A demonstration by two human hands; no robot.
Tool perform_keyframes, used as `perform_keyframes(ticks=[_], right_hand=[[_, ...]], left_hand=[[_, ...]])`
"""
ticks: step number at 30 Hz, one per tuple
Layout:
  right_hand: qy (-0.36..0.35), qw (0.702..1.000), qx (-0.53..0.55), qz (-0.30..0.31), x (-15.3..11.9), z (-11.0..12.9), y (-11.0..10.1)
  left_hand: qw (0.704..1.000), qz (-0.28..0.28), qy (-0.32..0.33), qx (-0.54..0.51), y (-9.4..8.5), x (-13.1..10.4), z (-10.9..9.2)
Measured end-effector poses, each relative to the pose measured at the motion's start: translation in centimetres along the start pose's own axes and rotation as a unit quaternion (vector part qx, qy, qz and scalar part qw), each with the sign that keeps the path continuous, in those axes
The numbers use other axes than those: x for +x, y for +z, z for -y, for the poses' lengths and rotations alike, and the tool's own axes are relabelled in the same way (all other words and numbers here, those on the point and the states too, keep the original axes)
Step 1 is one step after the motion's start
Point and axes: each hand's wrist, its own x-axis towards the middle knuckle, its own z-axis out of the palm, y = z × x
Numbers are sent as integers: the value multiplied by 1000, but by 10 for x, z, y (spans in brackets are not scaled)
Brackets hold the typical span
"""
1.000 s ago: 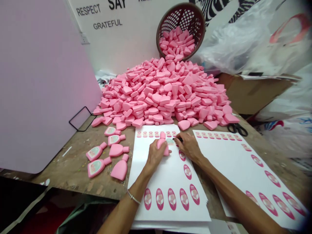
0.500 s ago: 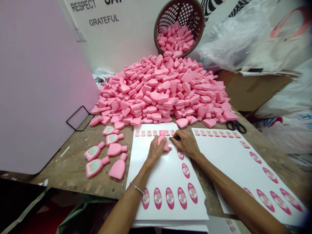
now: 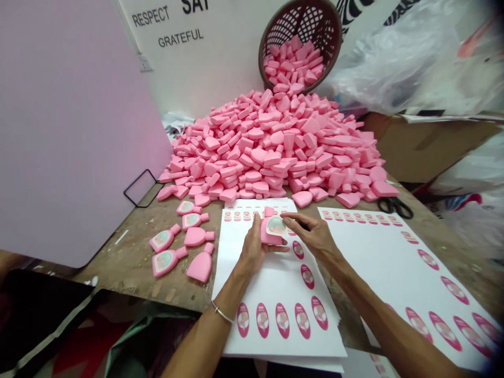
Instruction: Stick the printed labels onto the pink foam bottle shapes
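My left hand [image 3: 252, 251] is closed around a small pink toy bottle [image 3: 271, 239], held upright above a sheet of stickers [image 3: 268, 278]. Over the bottle's front lies a pale green and cream sticker [image 3: 276, 226], its right side sticking out past the bottle. My right hand [image 3: 317, 237] pinches the sticker's upper right edge between thumb and fingertips. To the left, several pink bottles lie flat on the table, some bearing the same kind of sticker, such as one labelled bottle [image 3: 164, 262], and some plain, such as one bare bottle [image 3: 200, 265].
A large heap of pink bottles [image 3: 275, 142] fills the table's back, spilling from a tipped brown basket [image 3: 262, 47]. Black scissors [image 3: 397, 206] and a second sticker sheet [image 3: 378, 257] lie to the right. A pale panel [image 3: 79, 131] stands at left, beside a black wire frame [image 3: 136, 202].
A sticker now shows against the bottle, pinched by my right hand. The dark slim tool seen at my right fingertips is no longer visible. The view has shifted slightly left.
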Motion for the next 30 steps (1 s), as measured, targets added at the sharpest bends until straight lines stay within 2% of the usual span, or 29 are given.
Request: perform_keyframes(ticks=[6, 20, 23, 27, 30], right_hand=[[-15, 1000, 12, 6, -9, 16, 11], [-38, 999, -14, -6, -10, 21, 13], [-42, 999, -22, -10, -10, 21, 14], [-45, 999, -24, -10, -10, 19, 13], [-69, 993, -90, -37, -11, 18, 10]], left_hand=[[1000, -10, 7, -13, 1, -12, -8], [1000, -6, 2, -10, -1, -14, -11], [1000, 12, 0, -12, 0, -15, -13], [998, 65, 22, 2, -2, -18, -13], [995, 76, 51, 37, -3, -21, -13]])
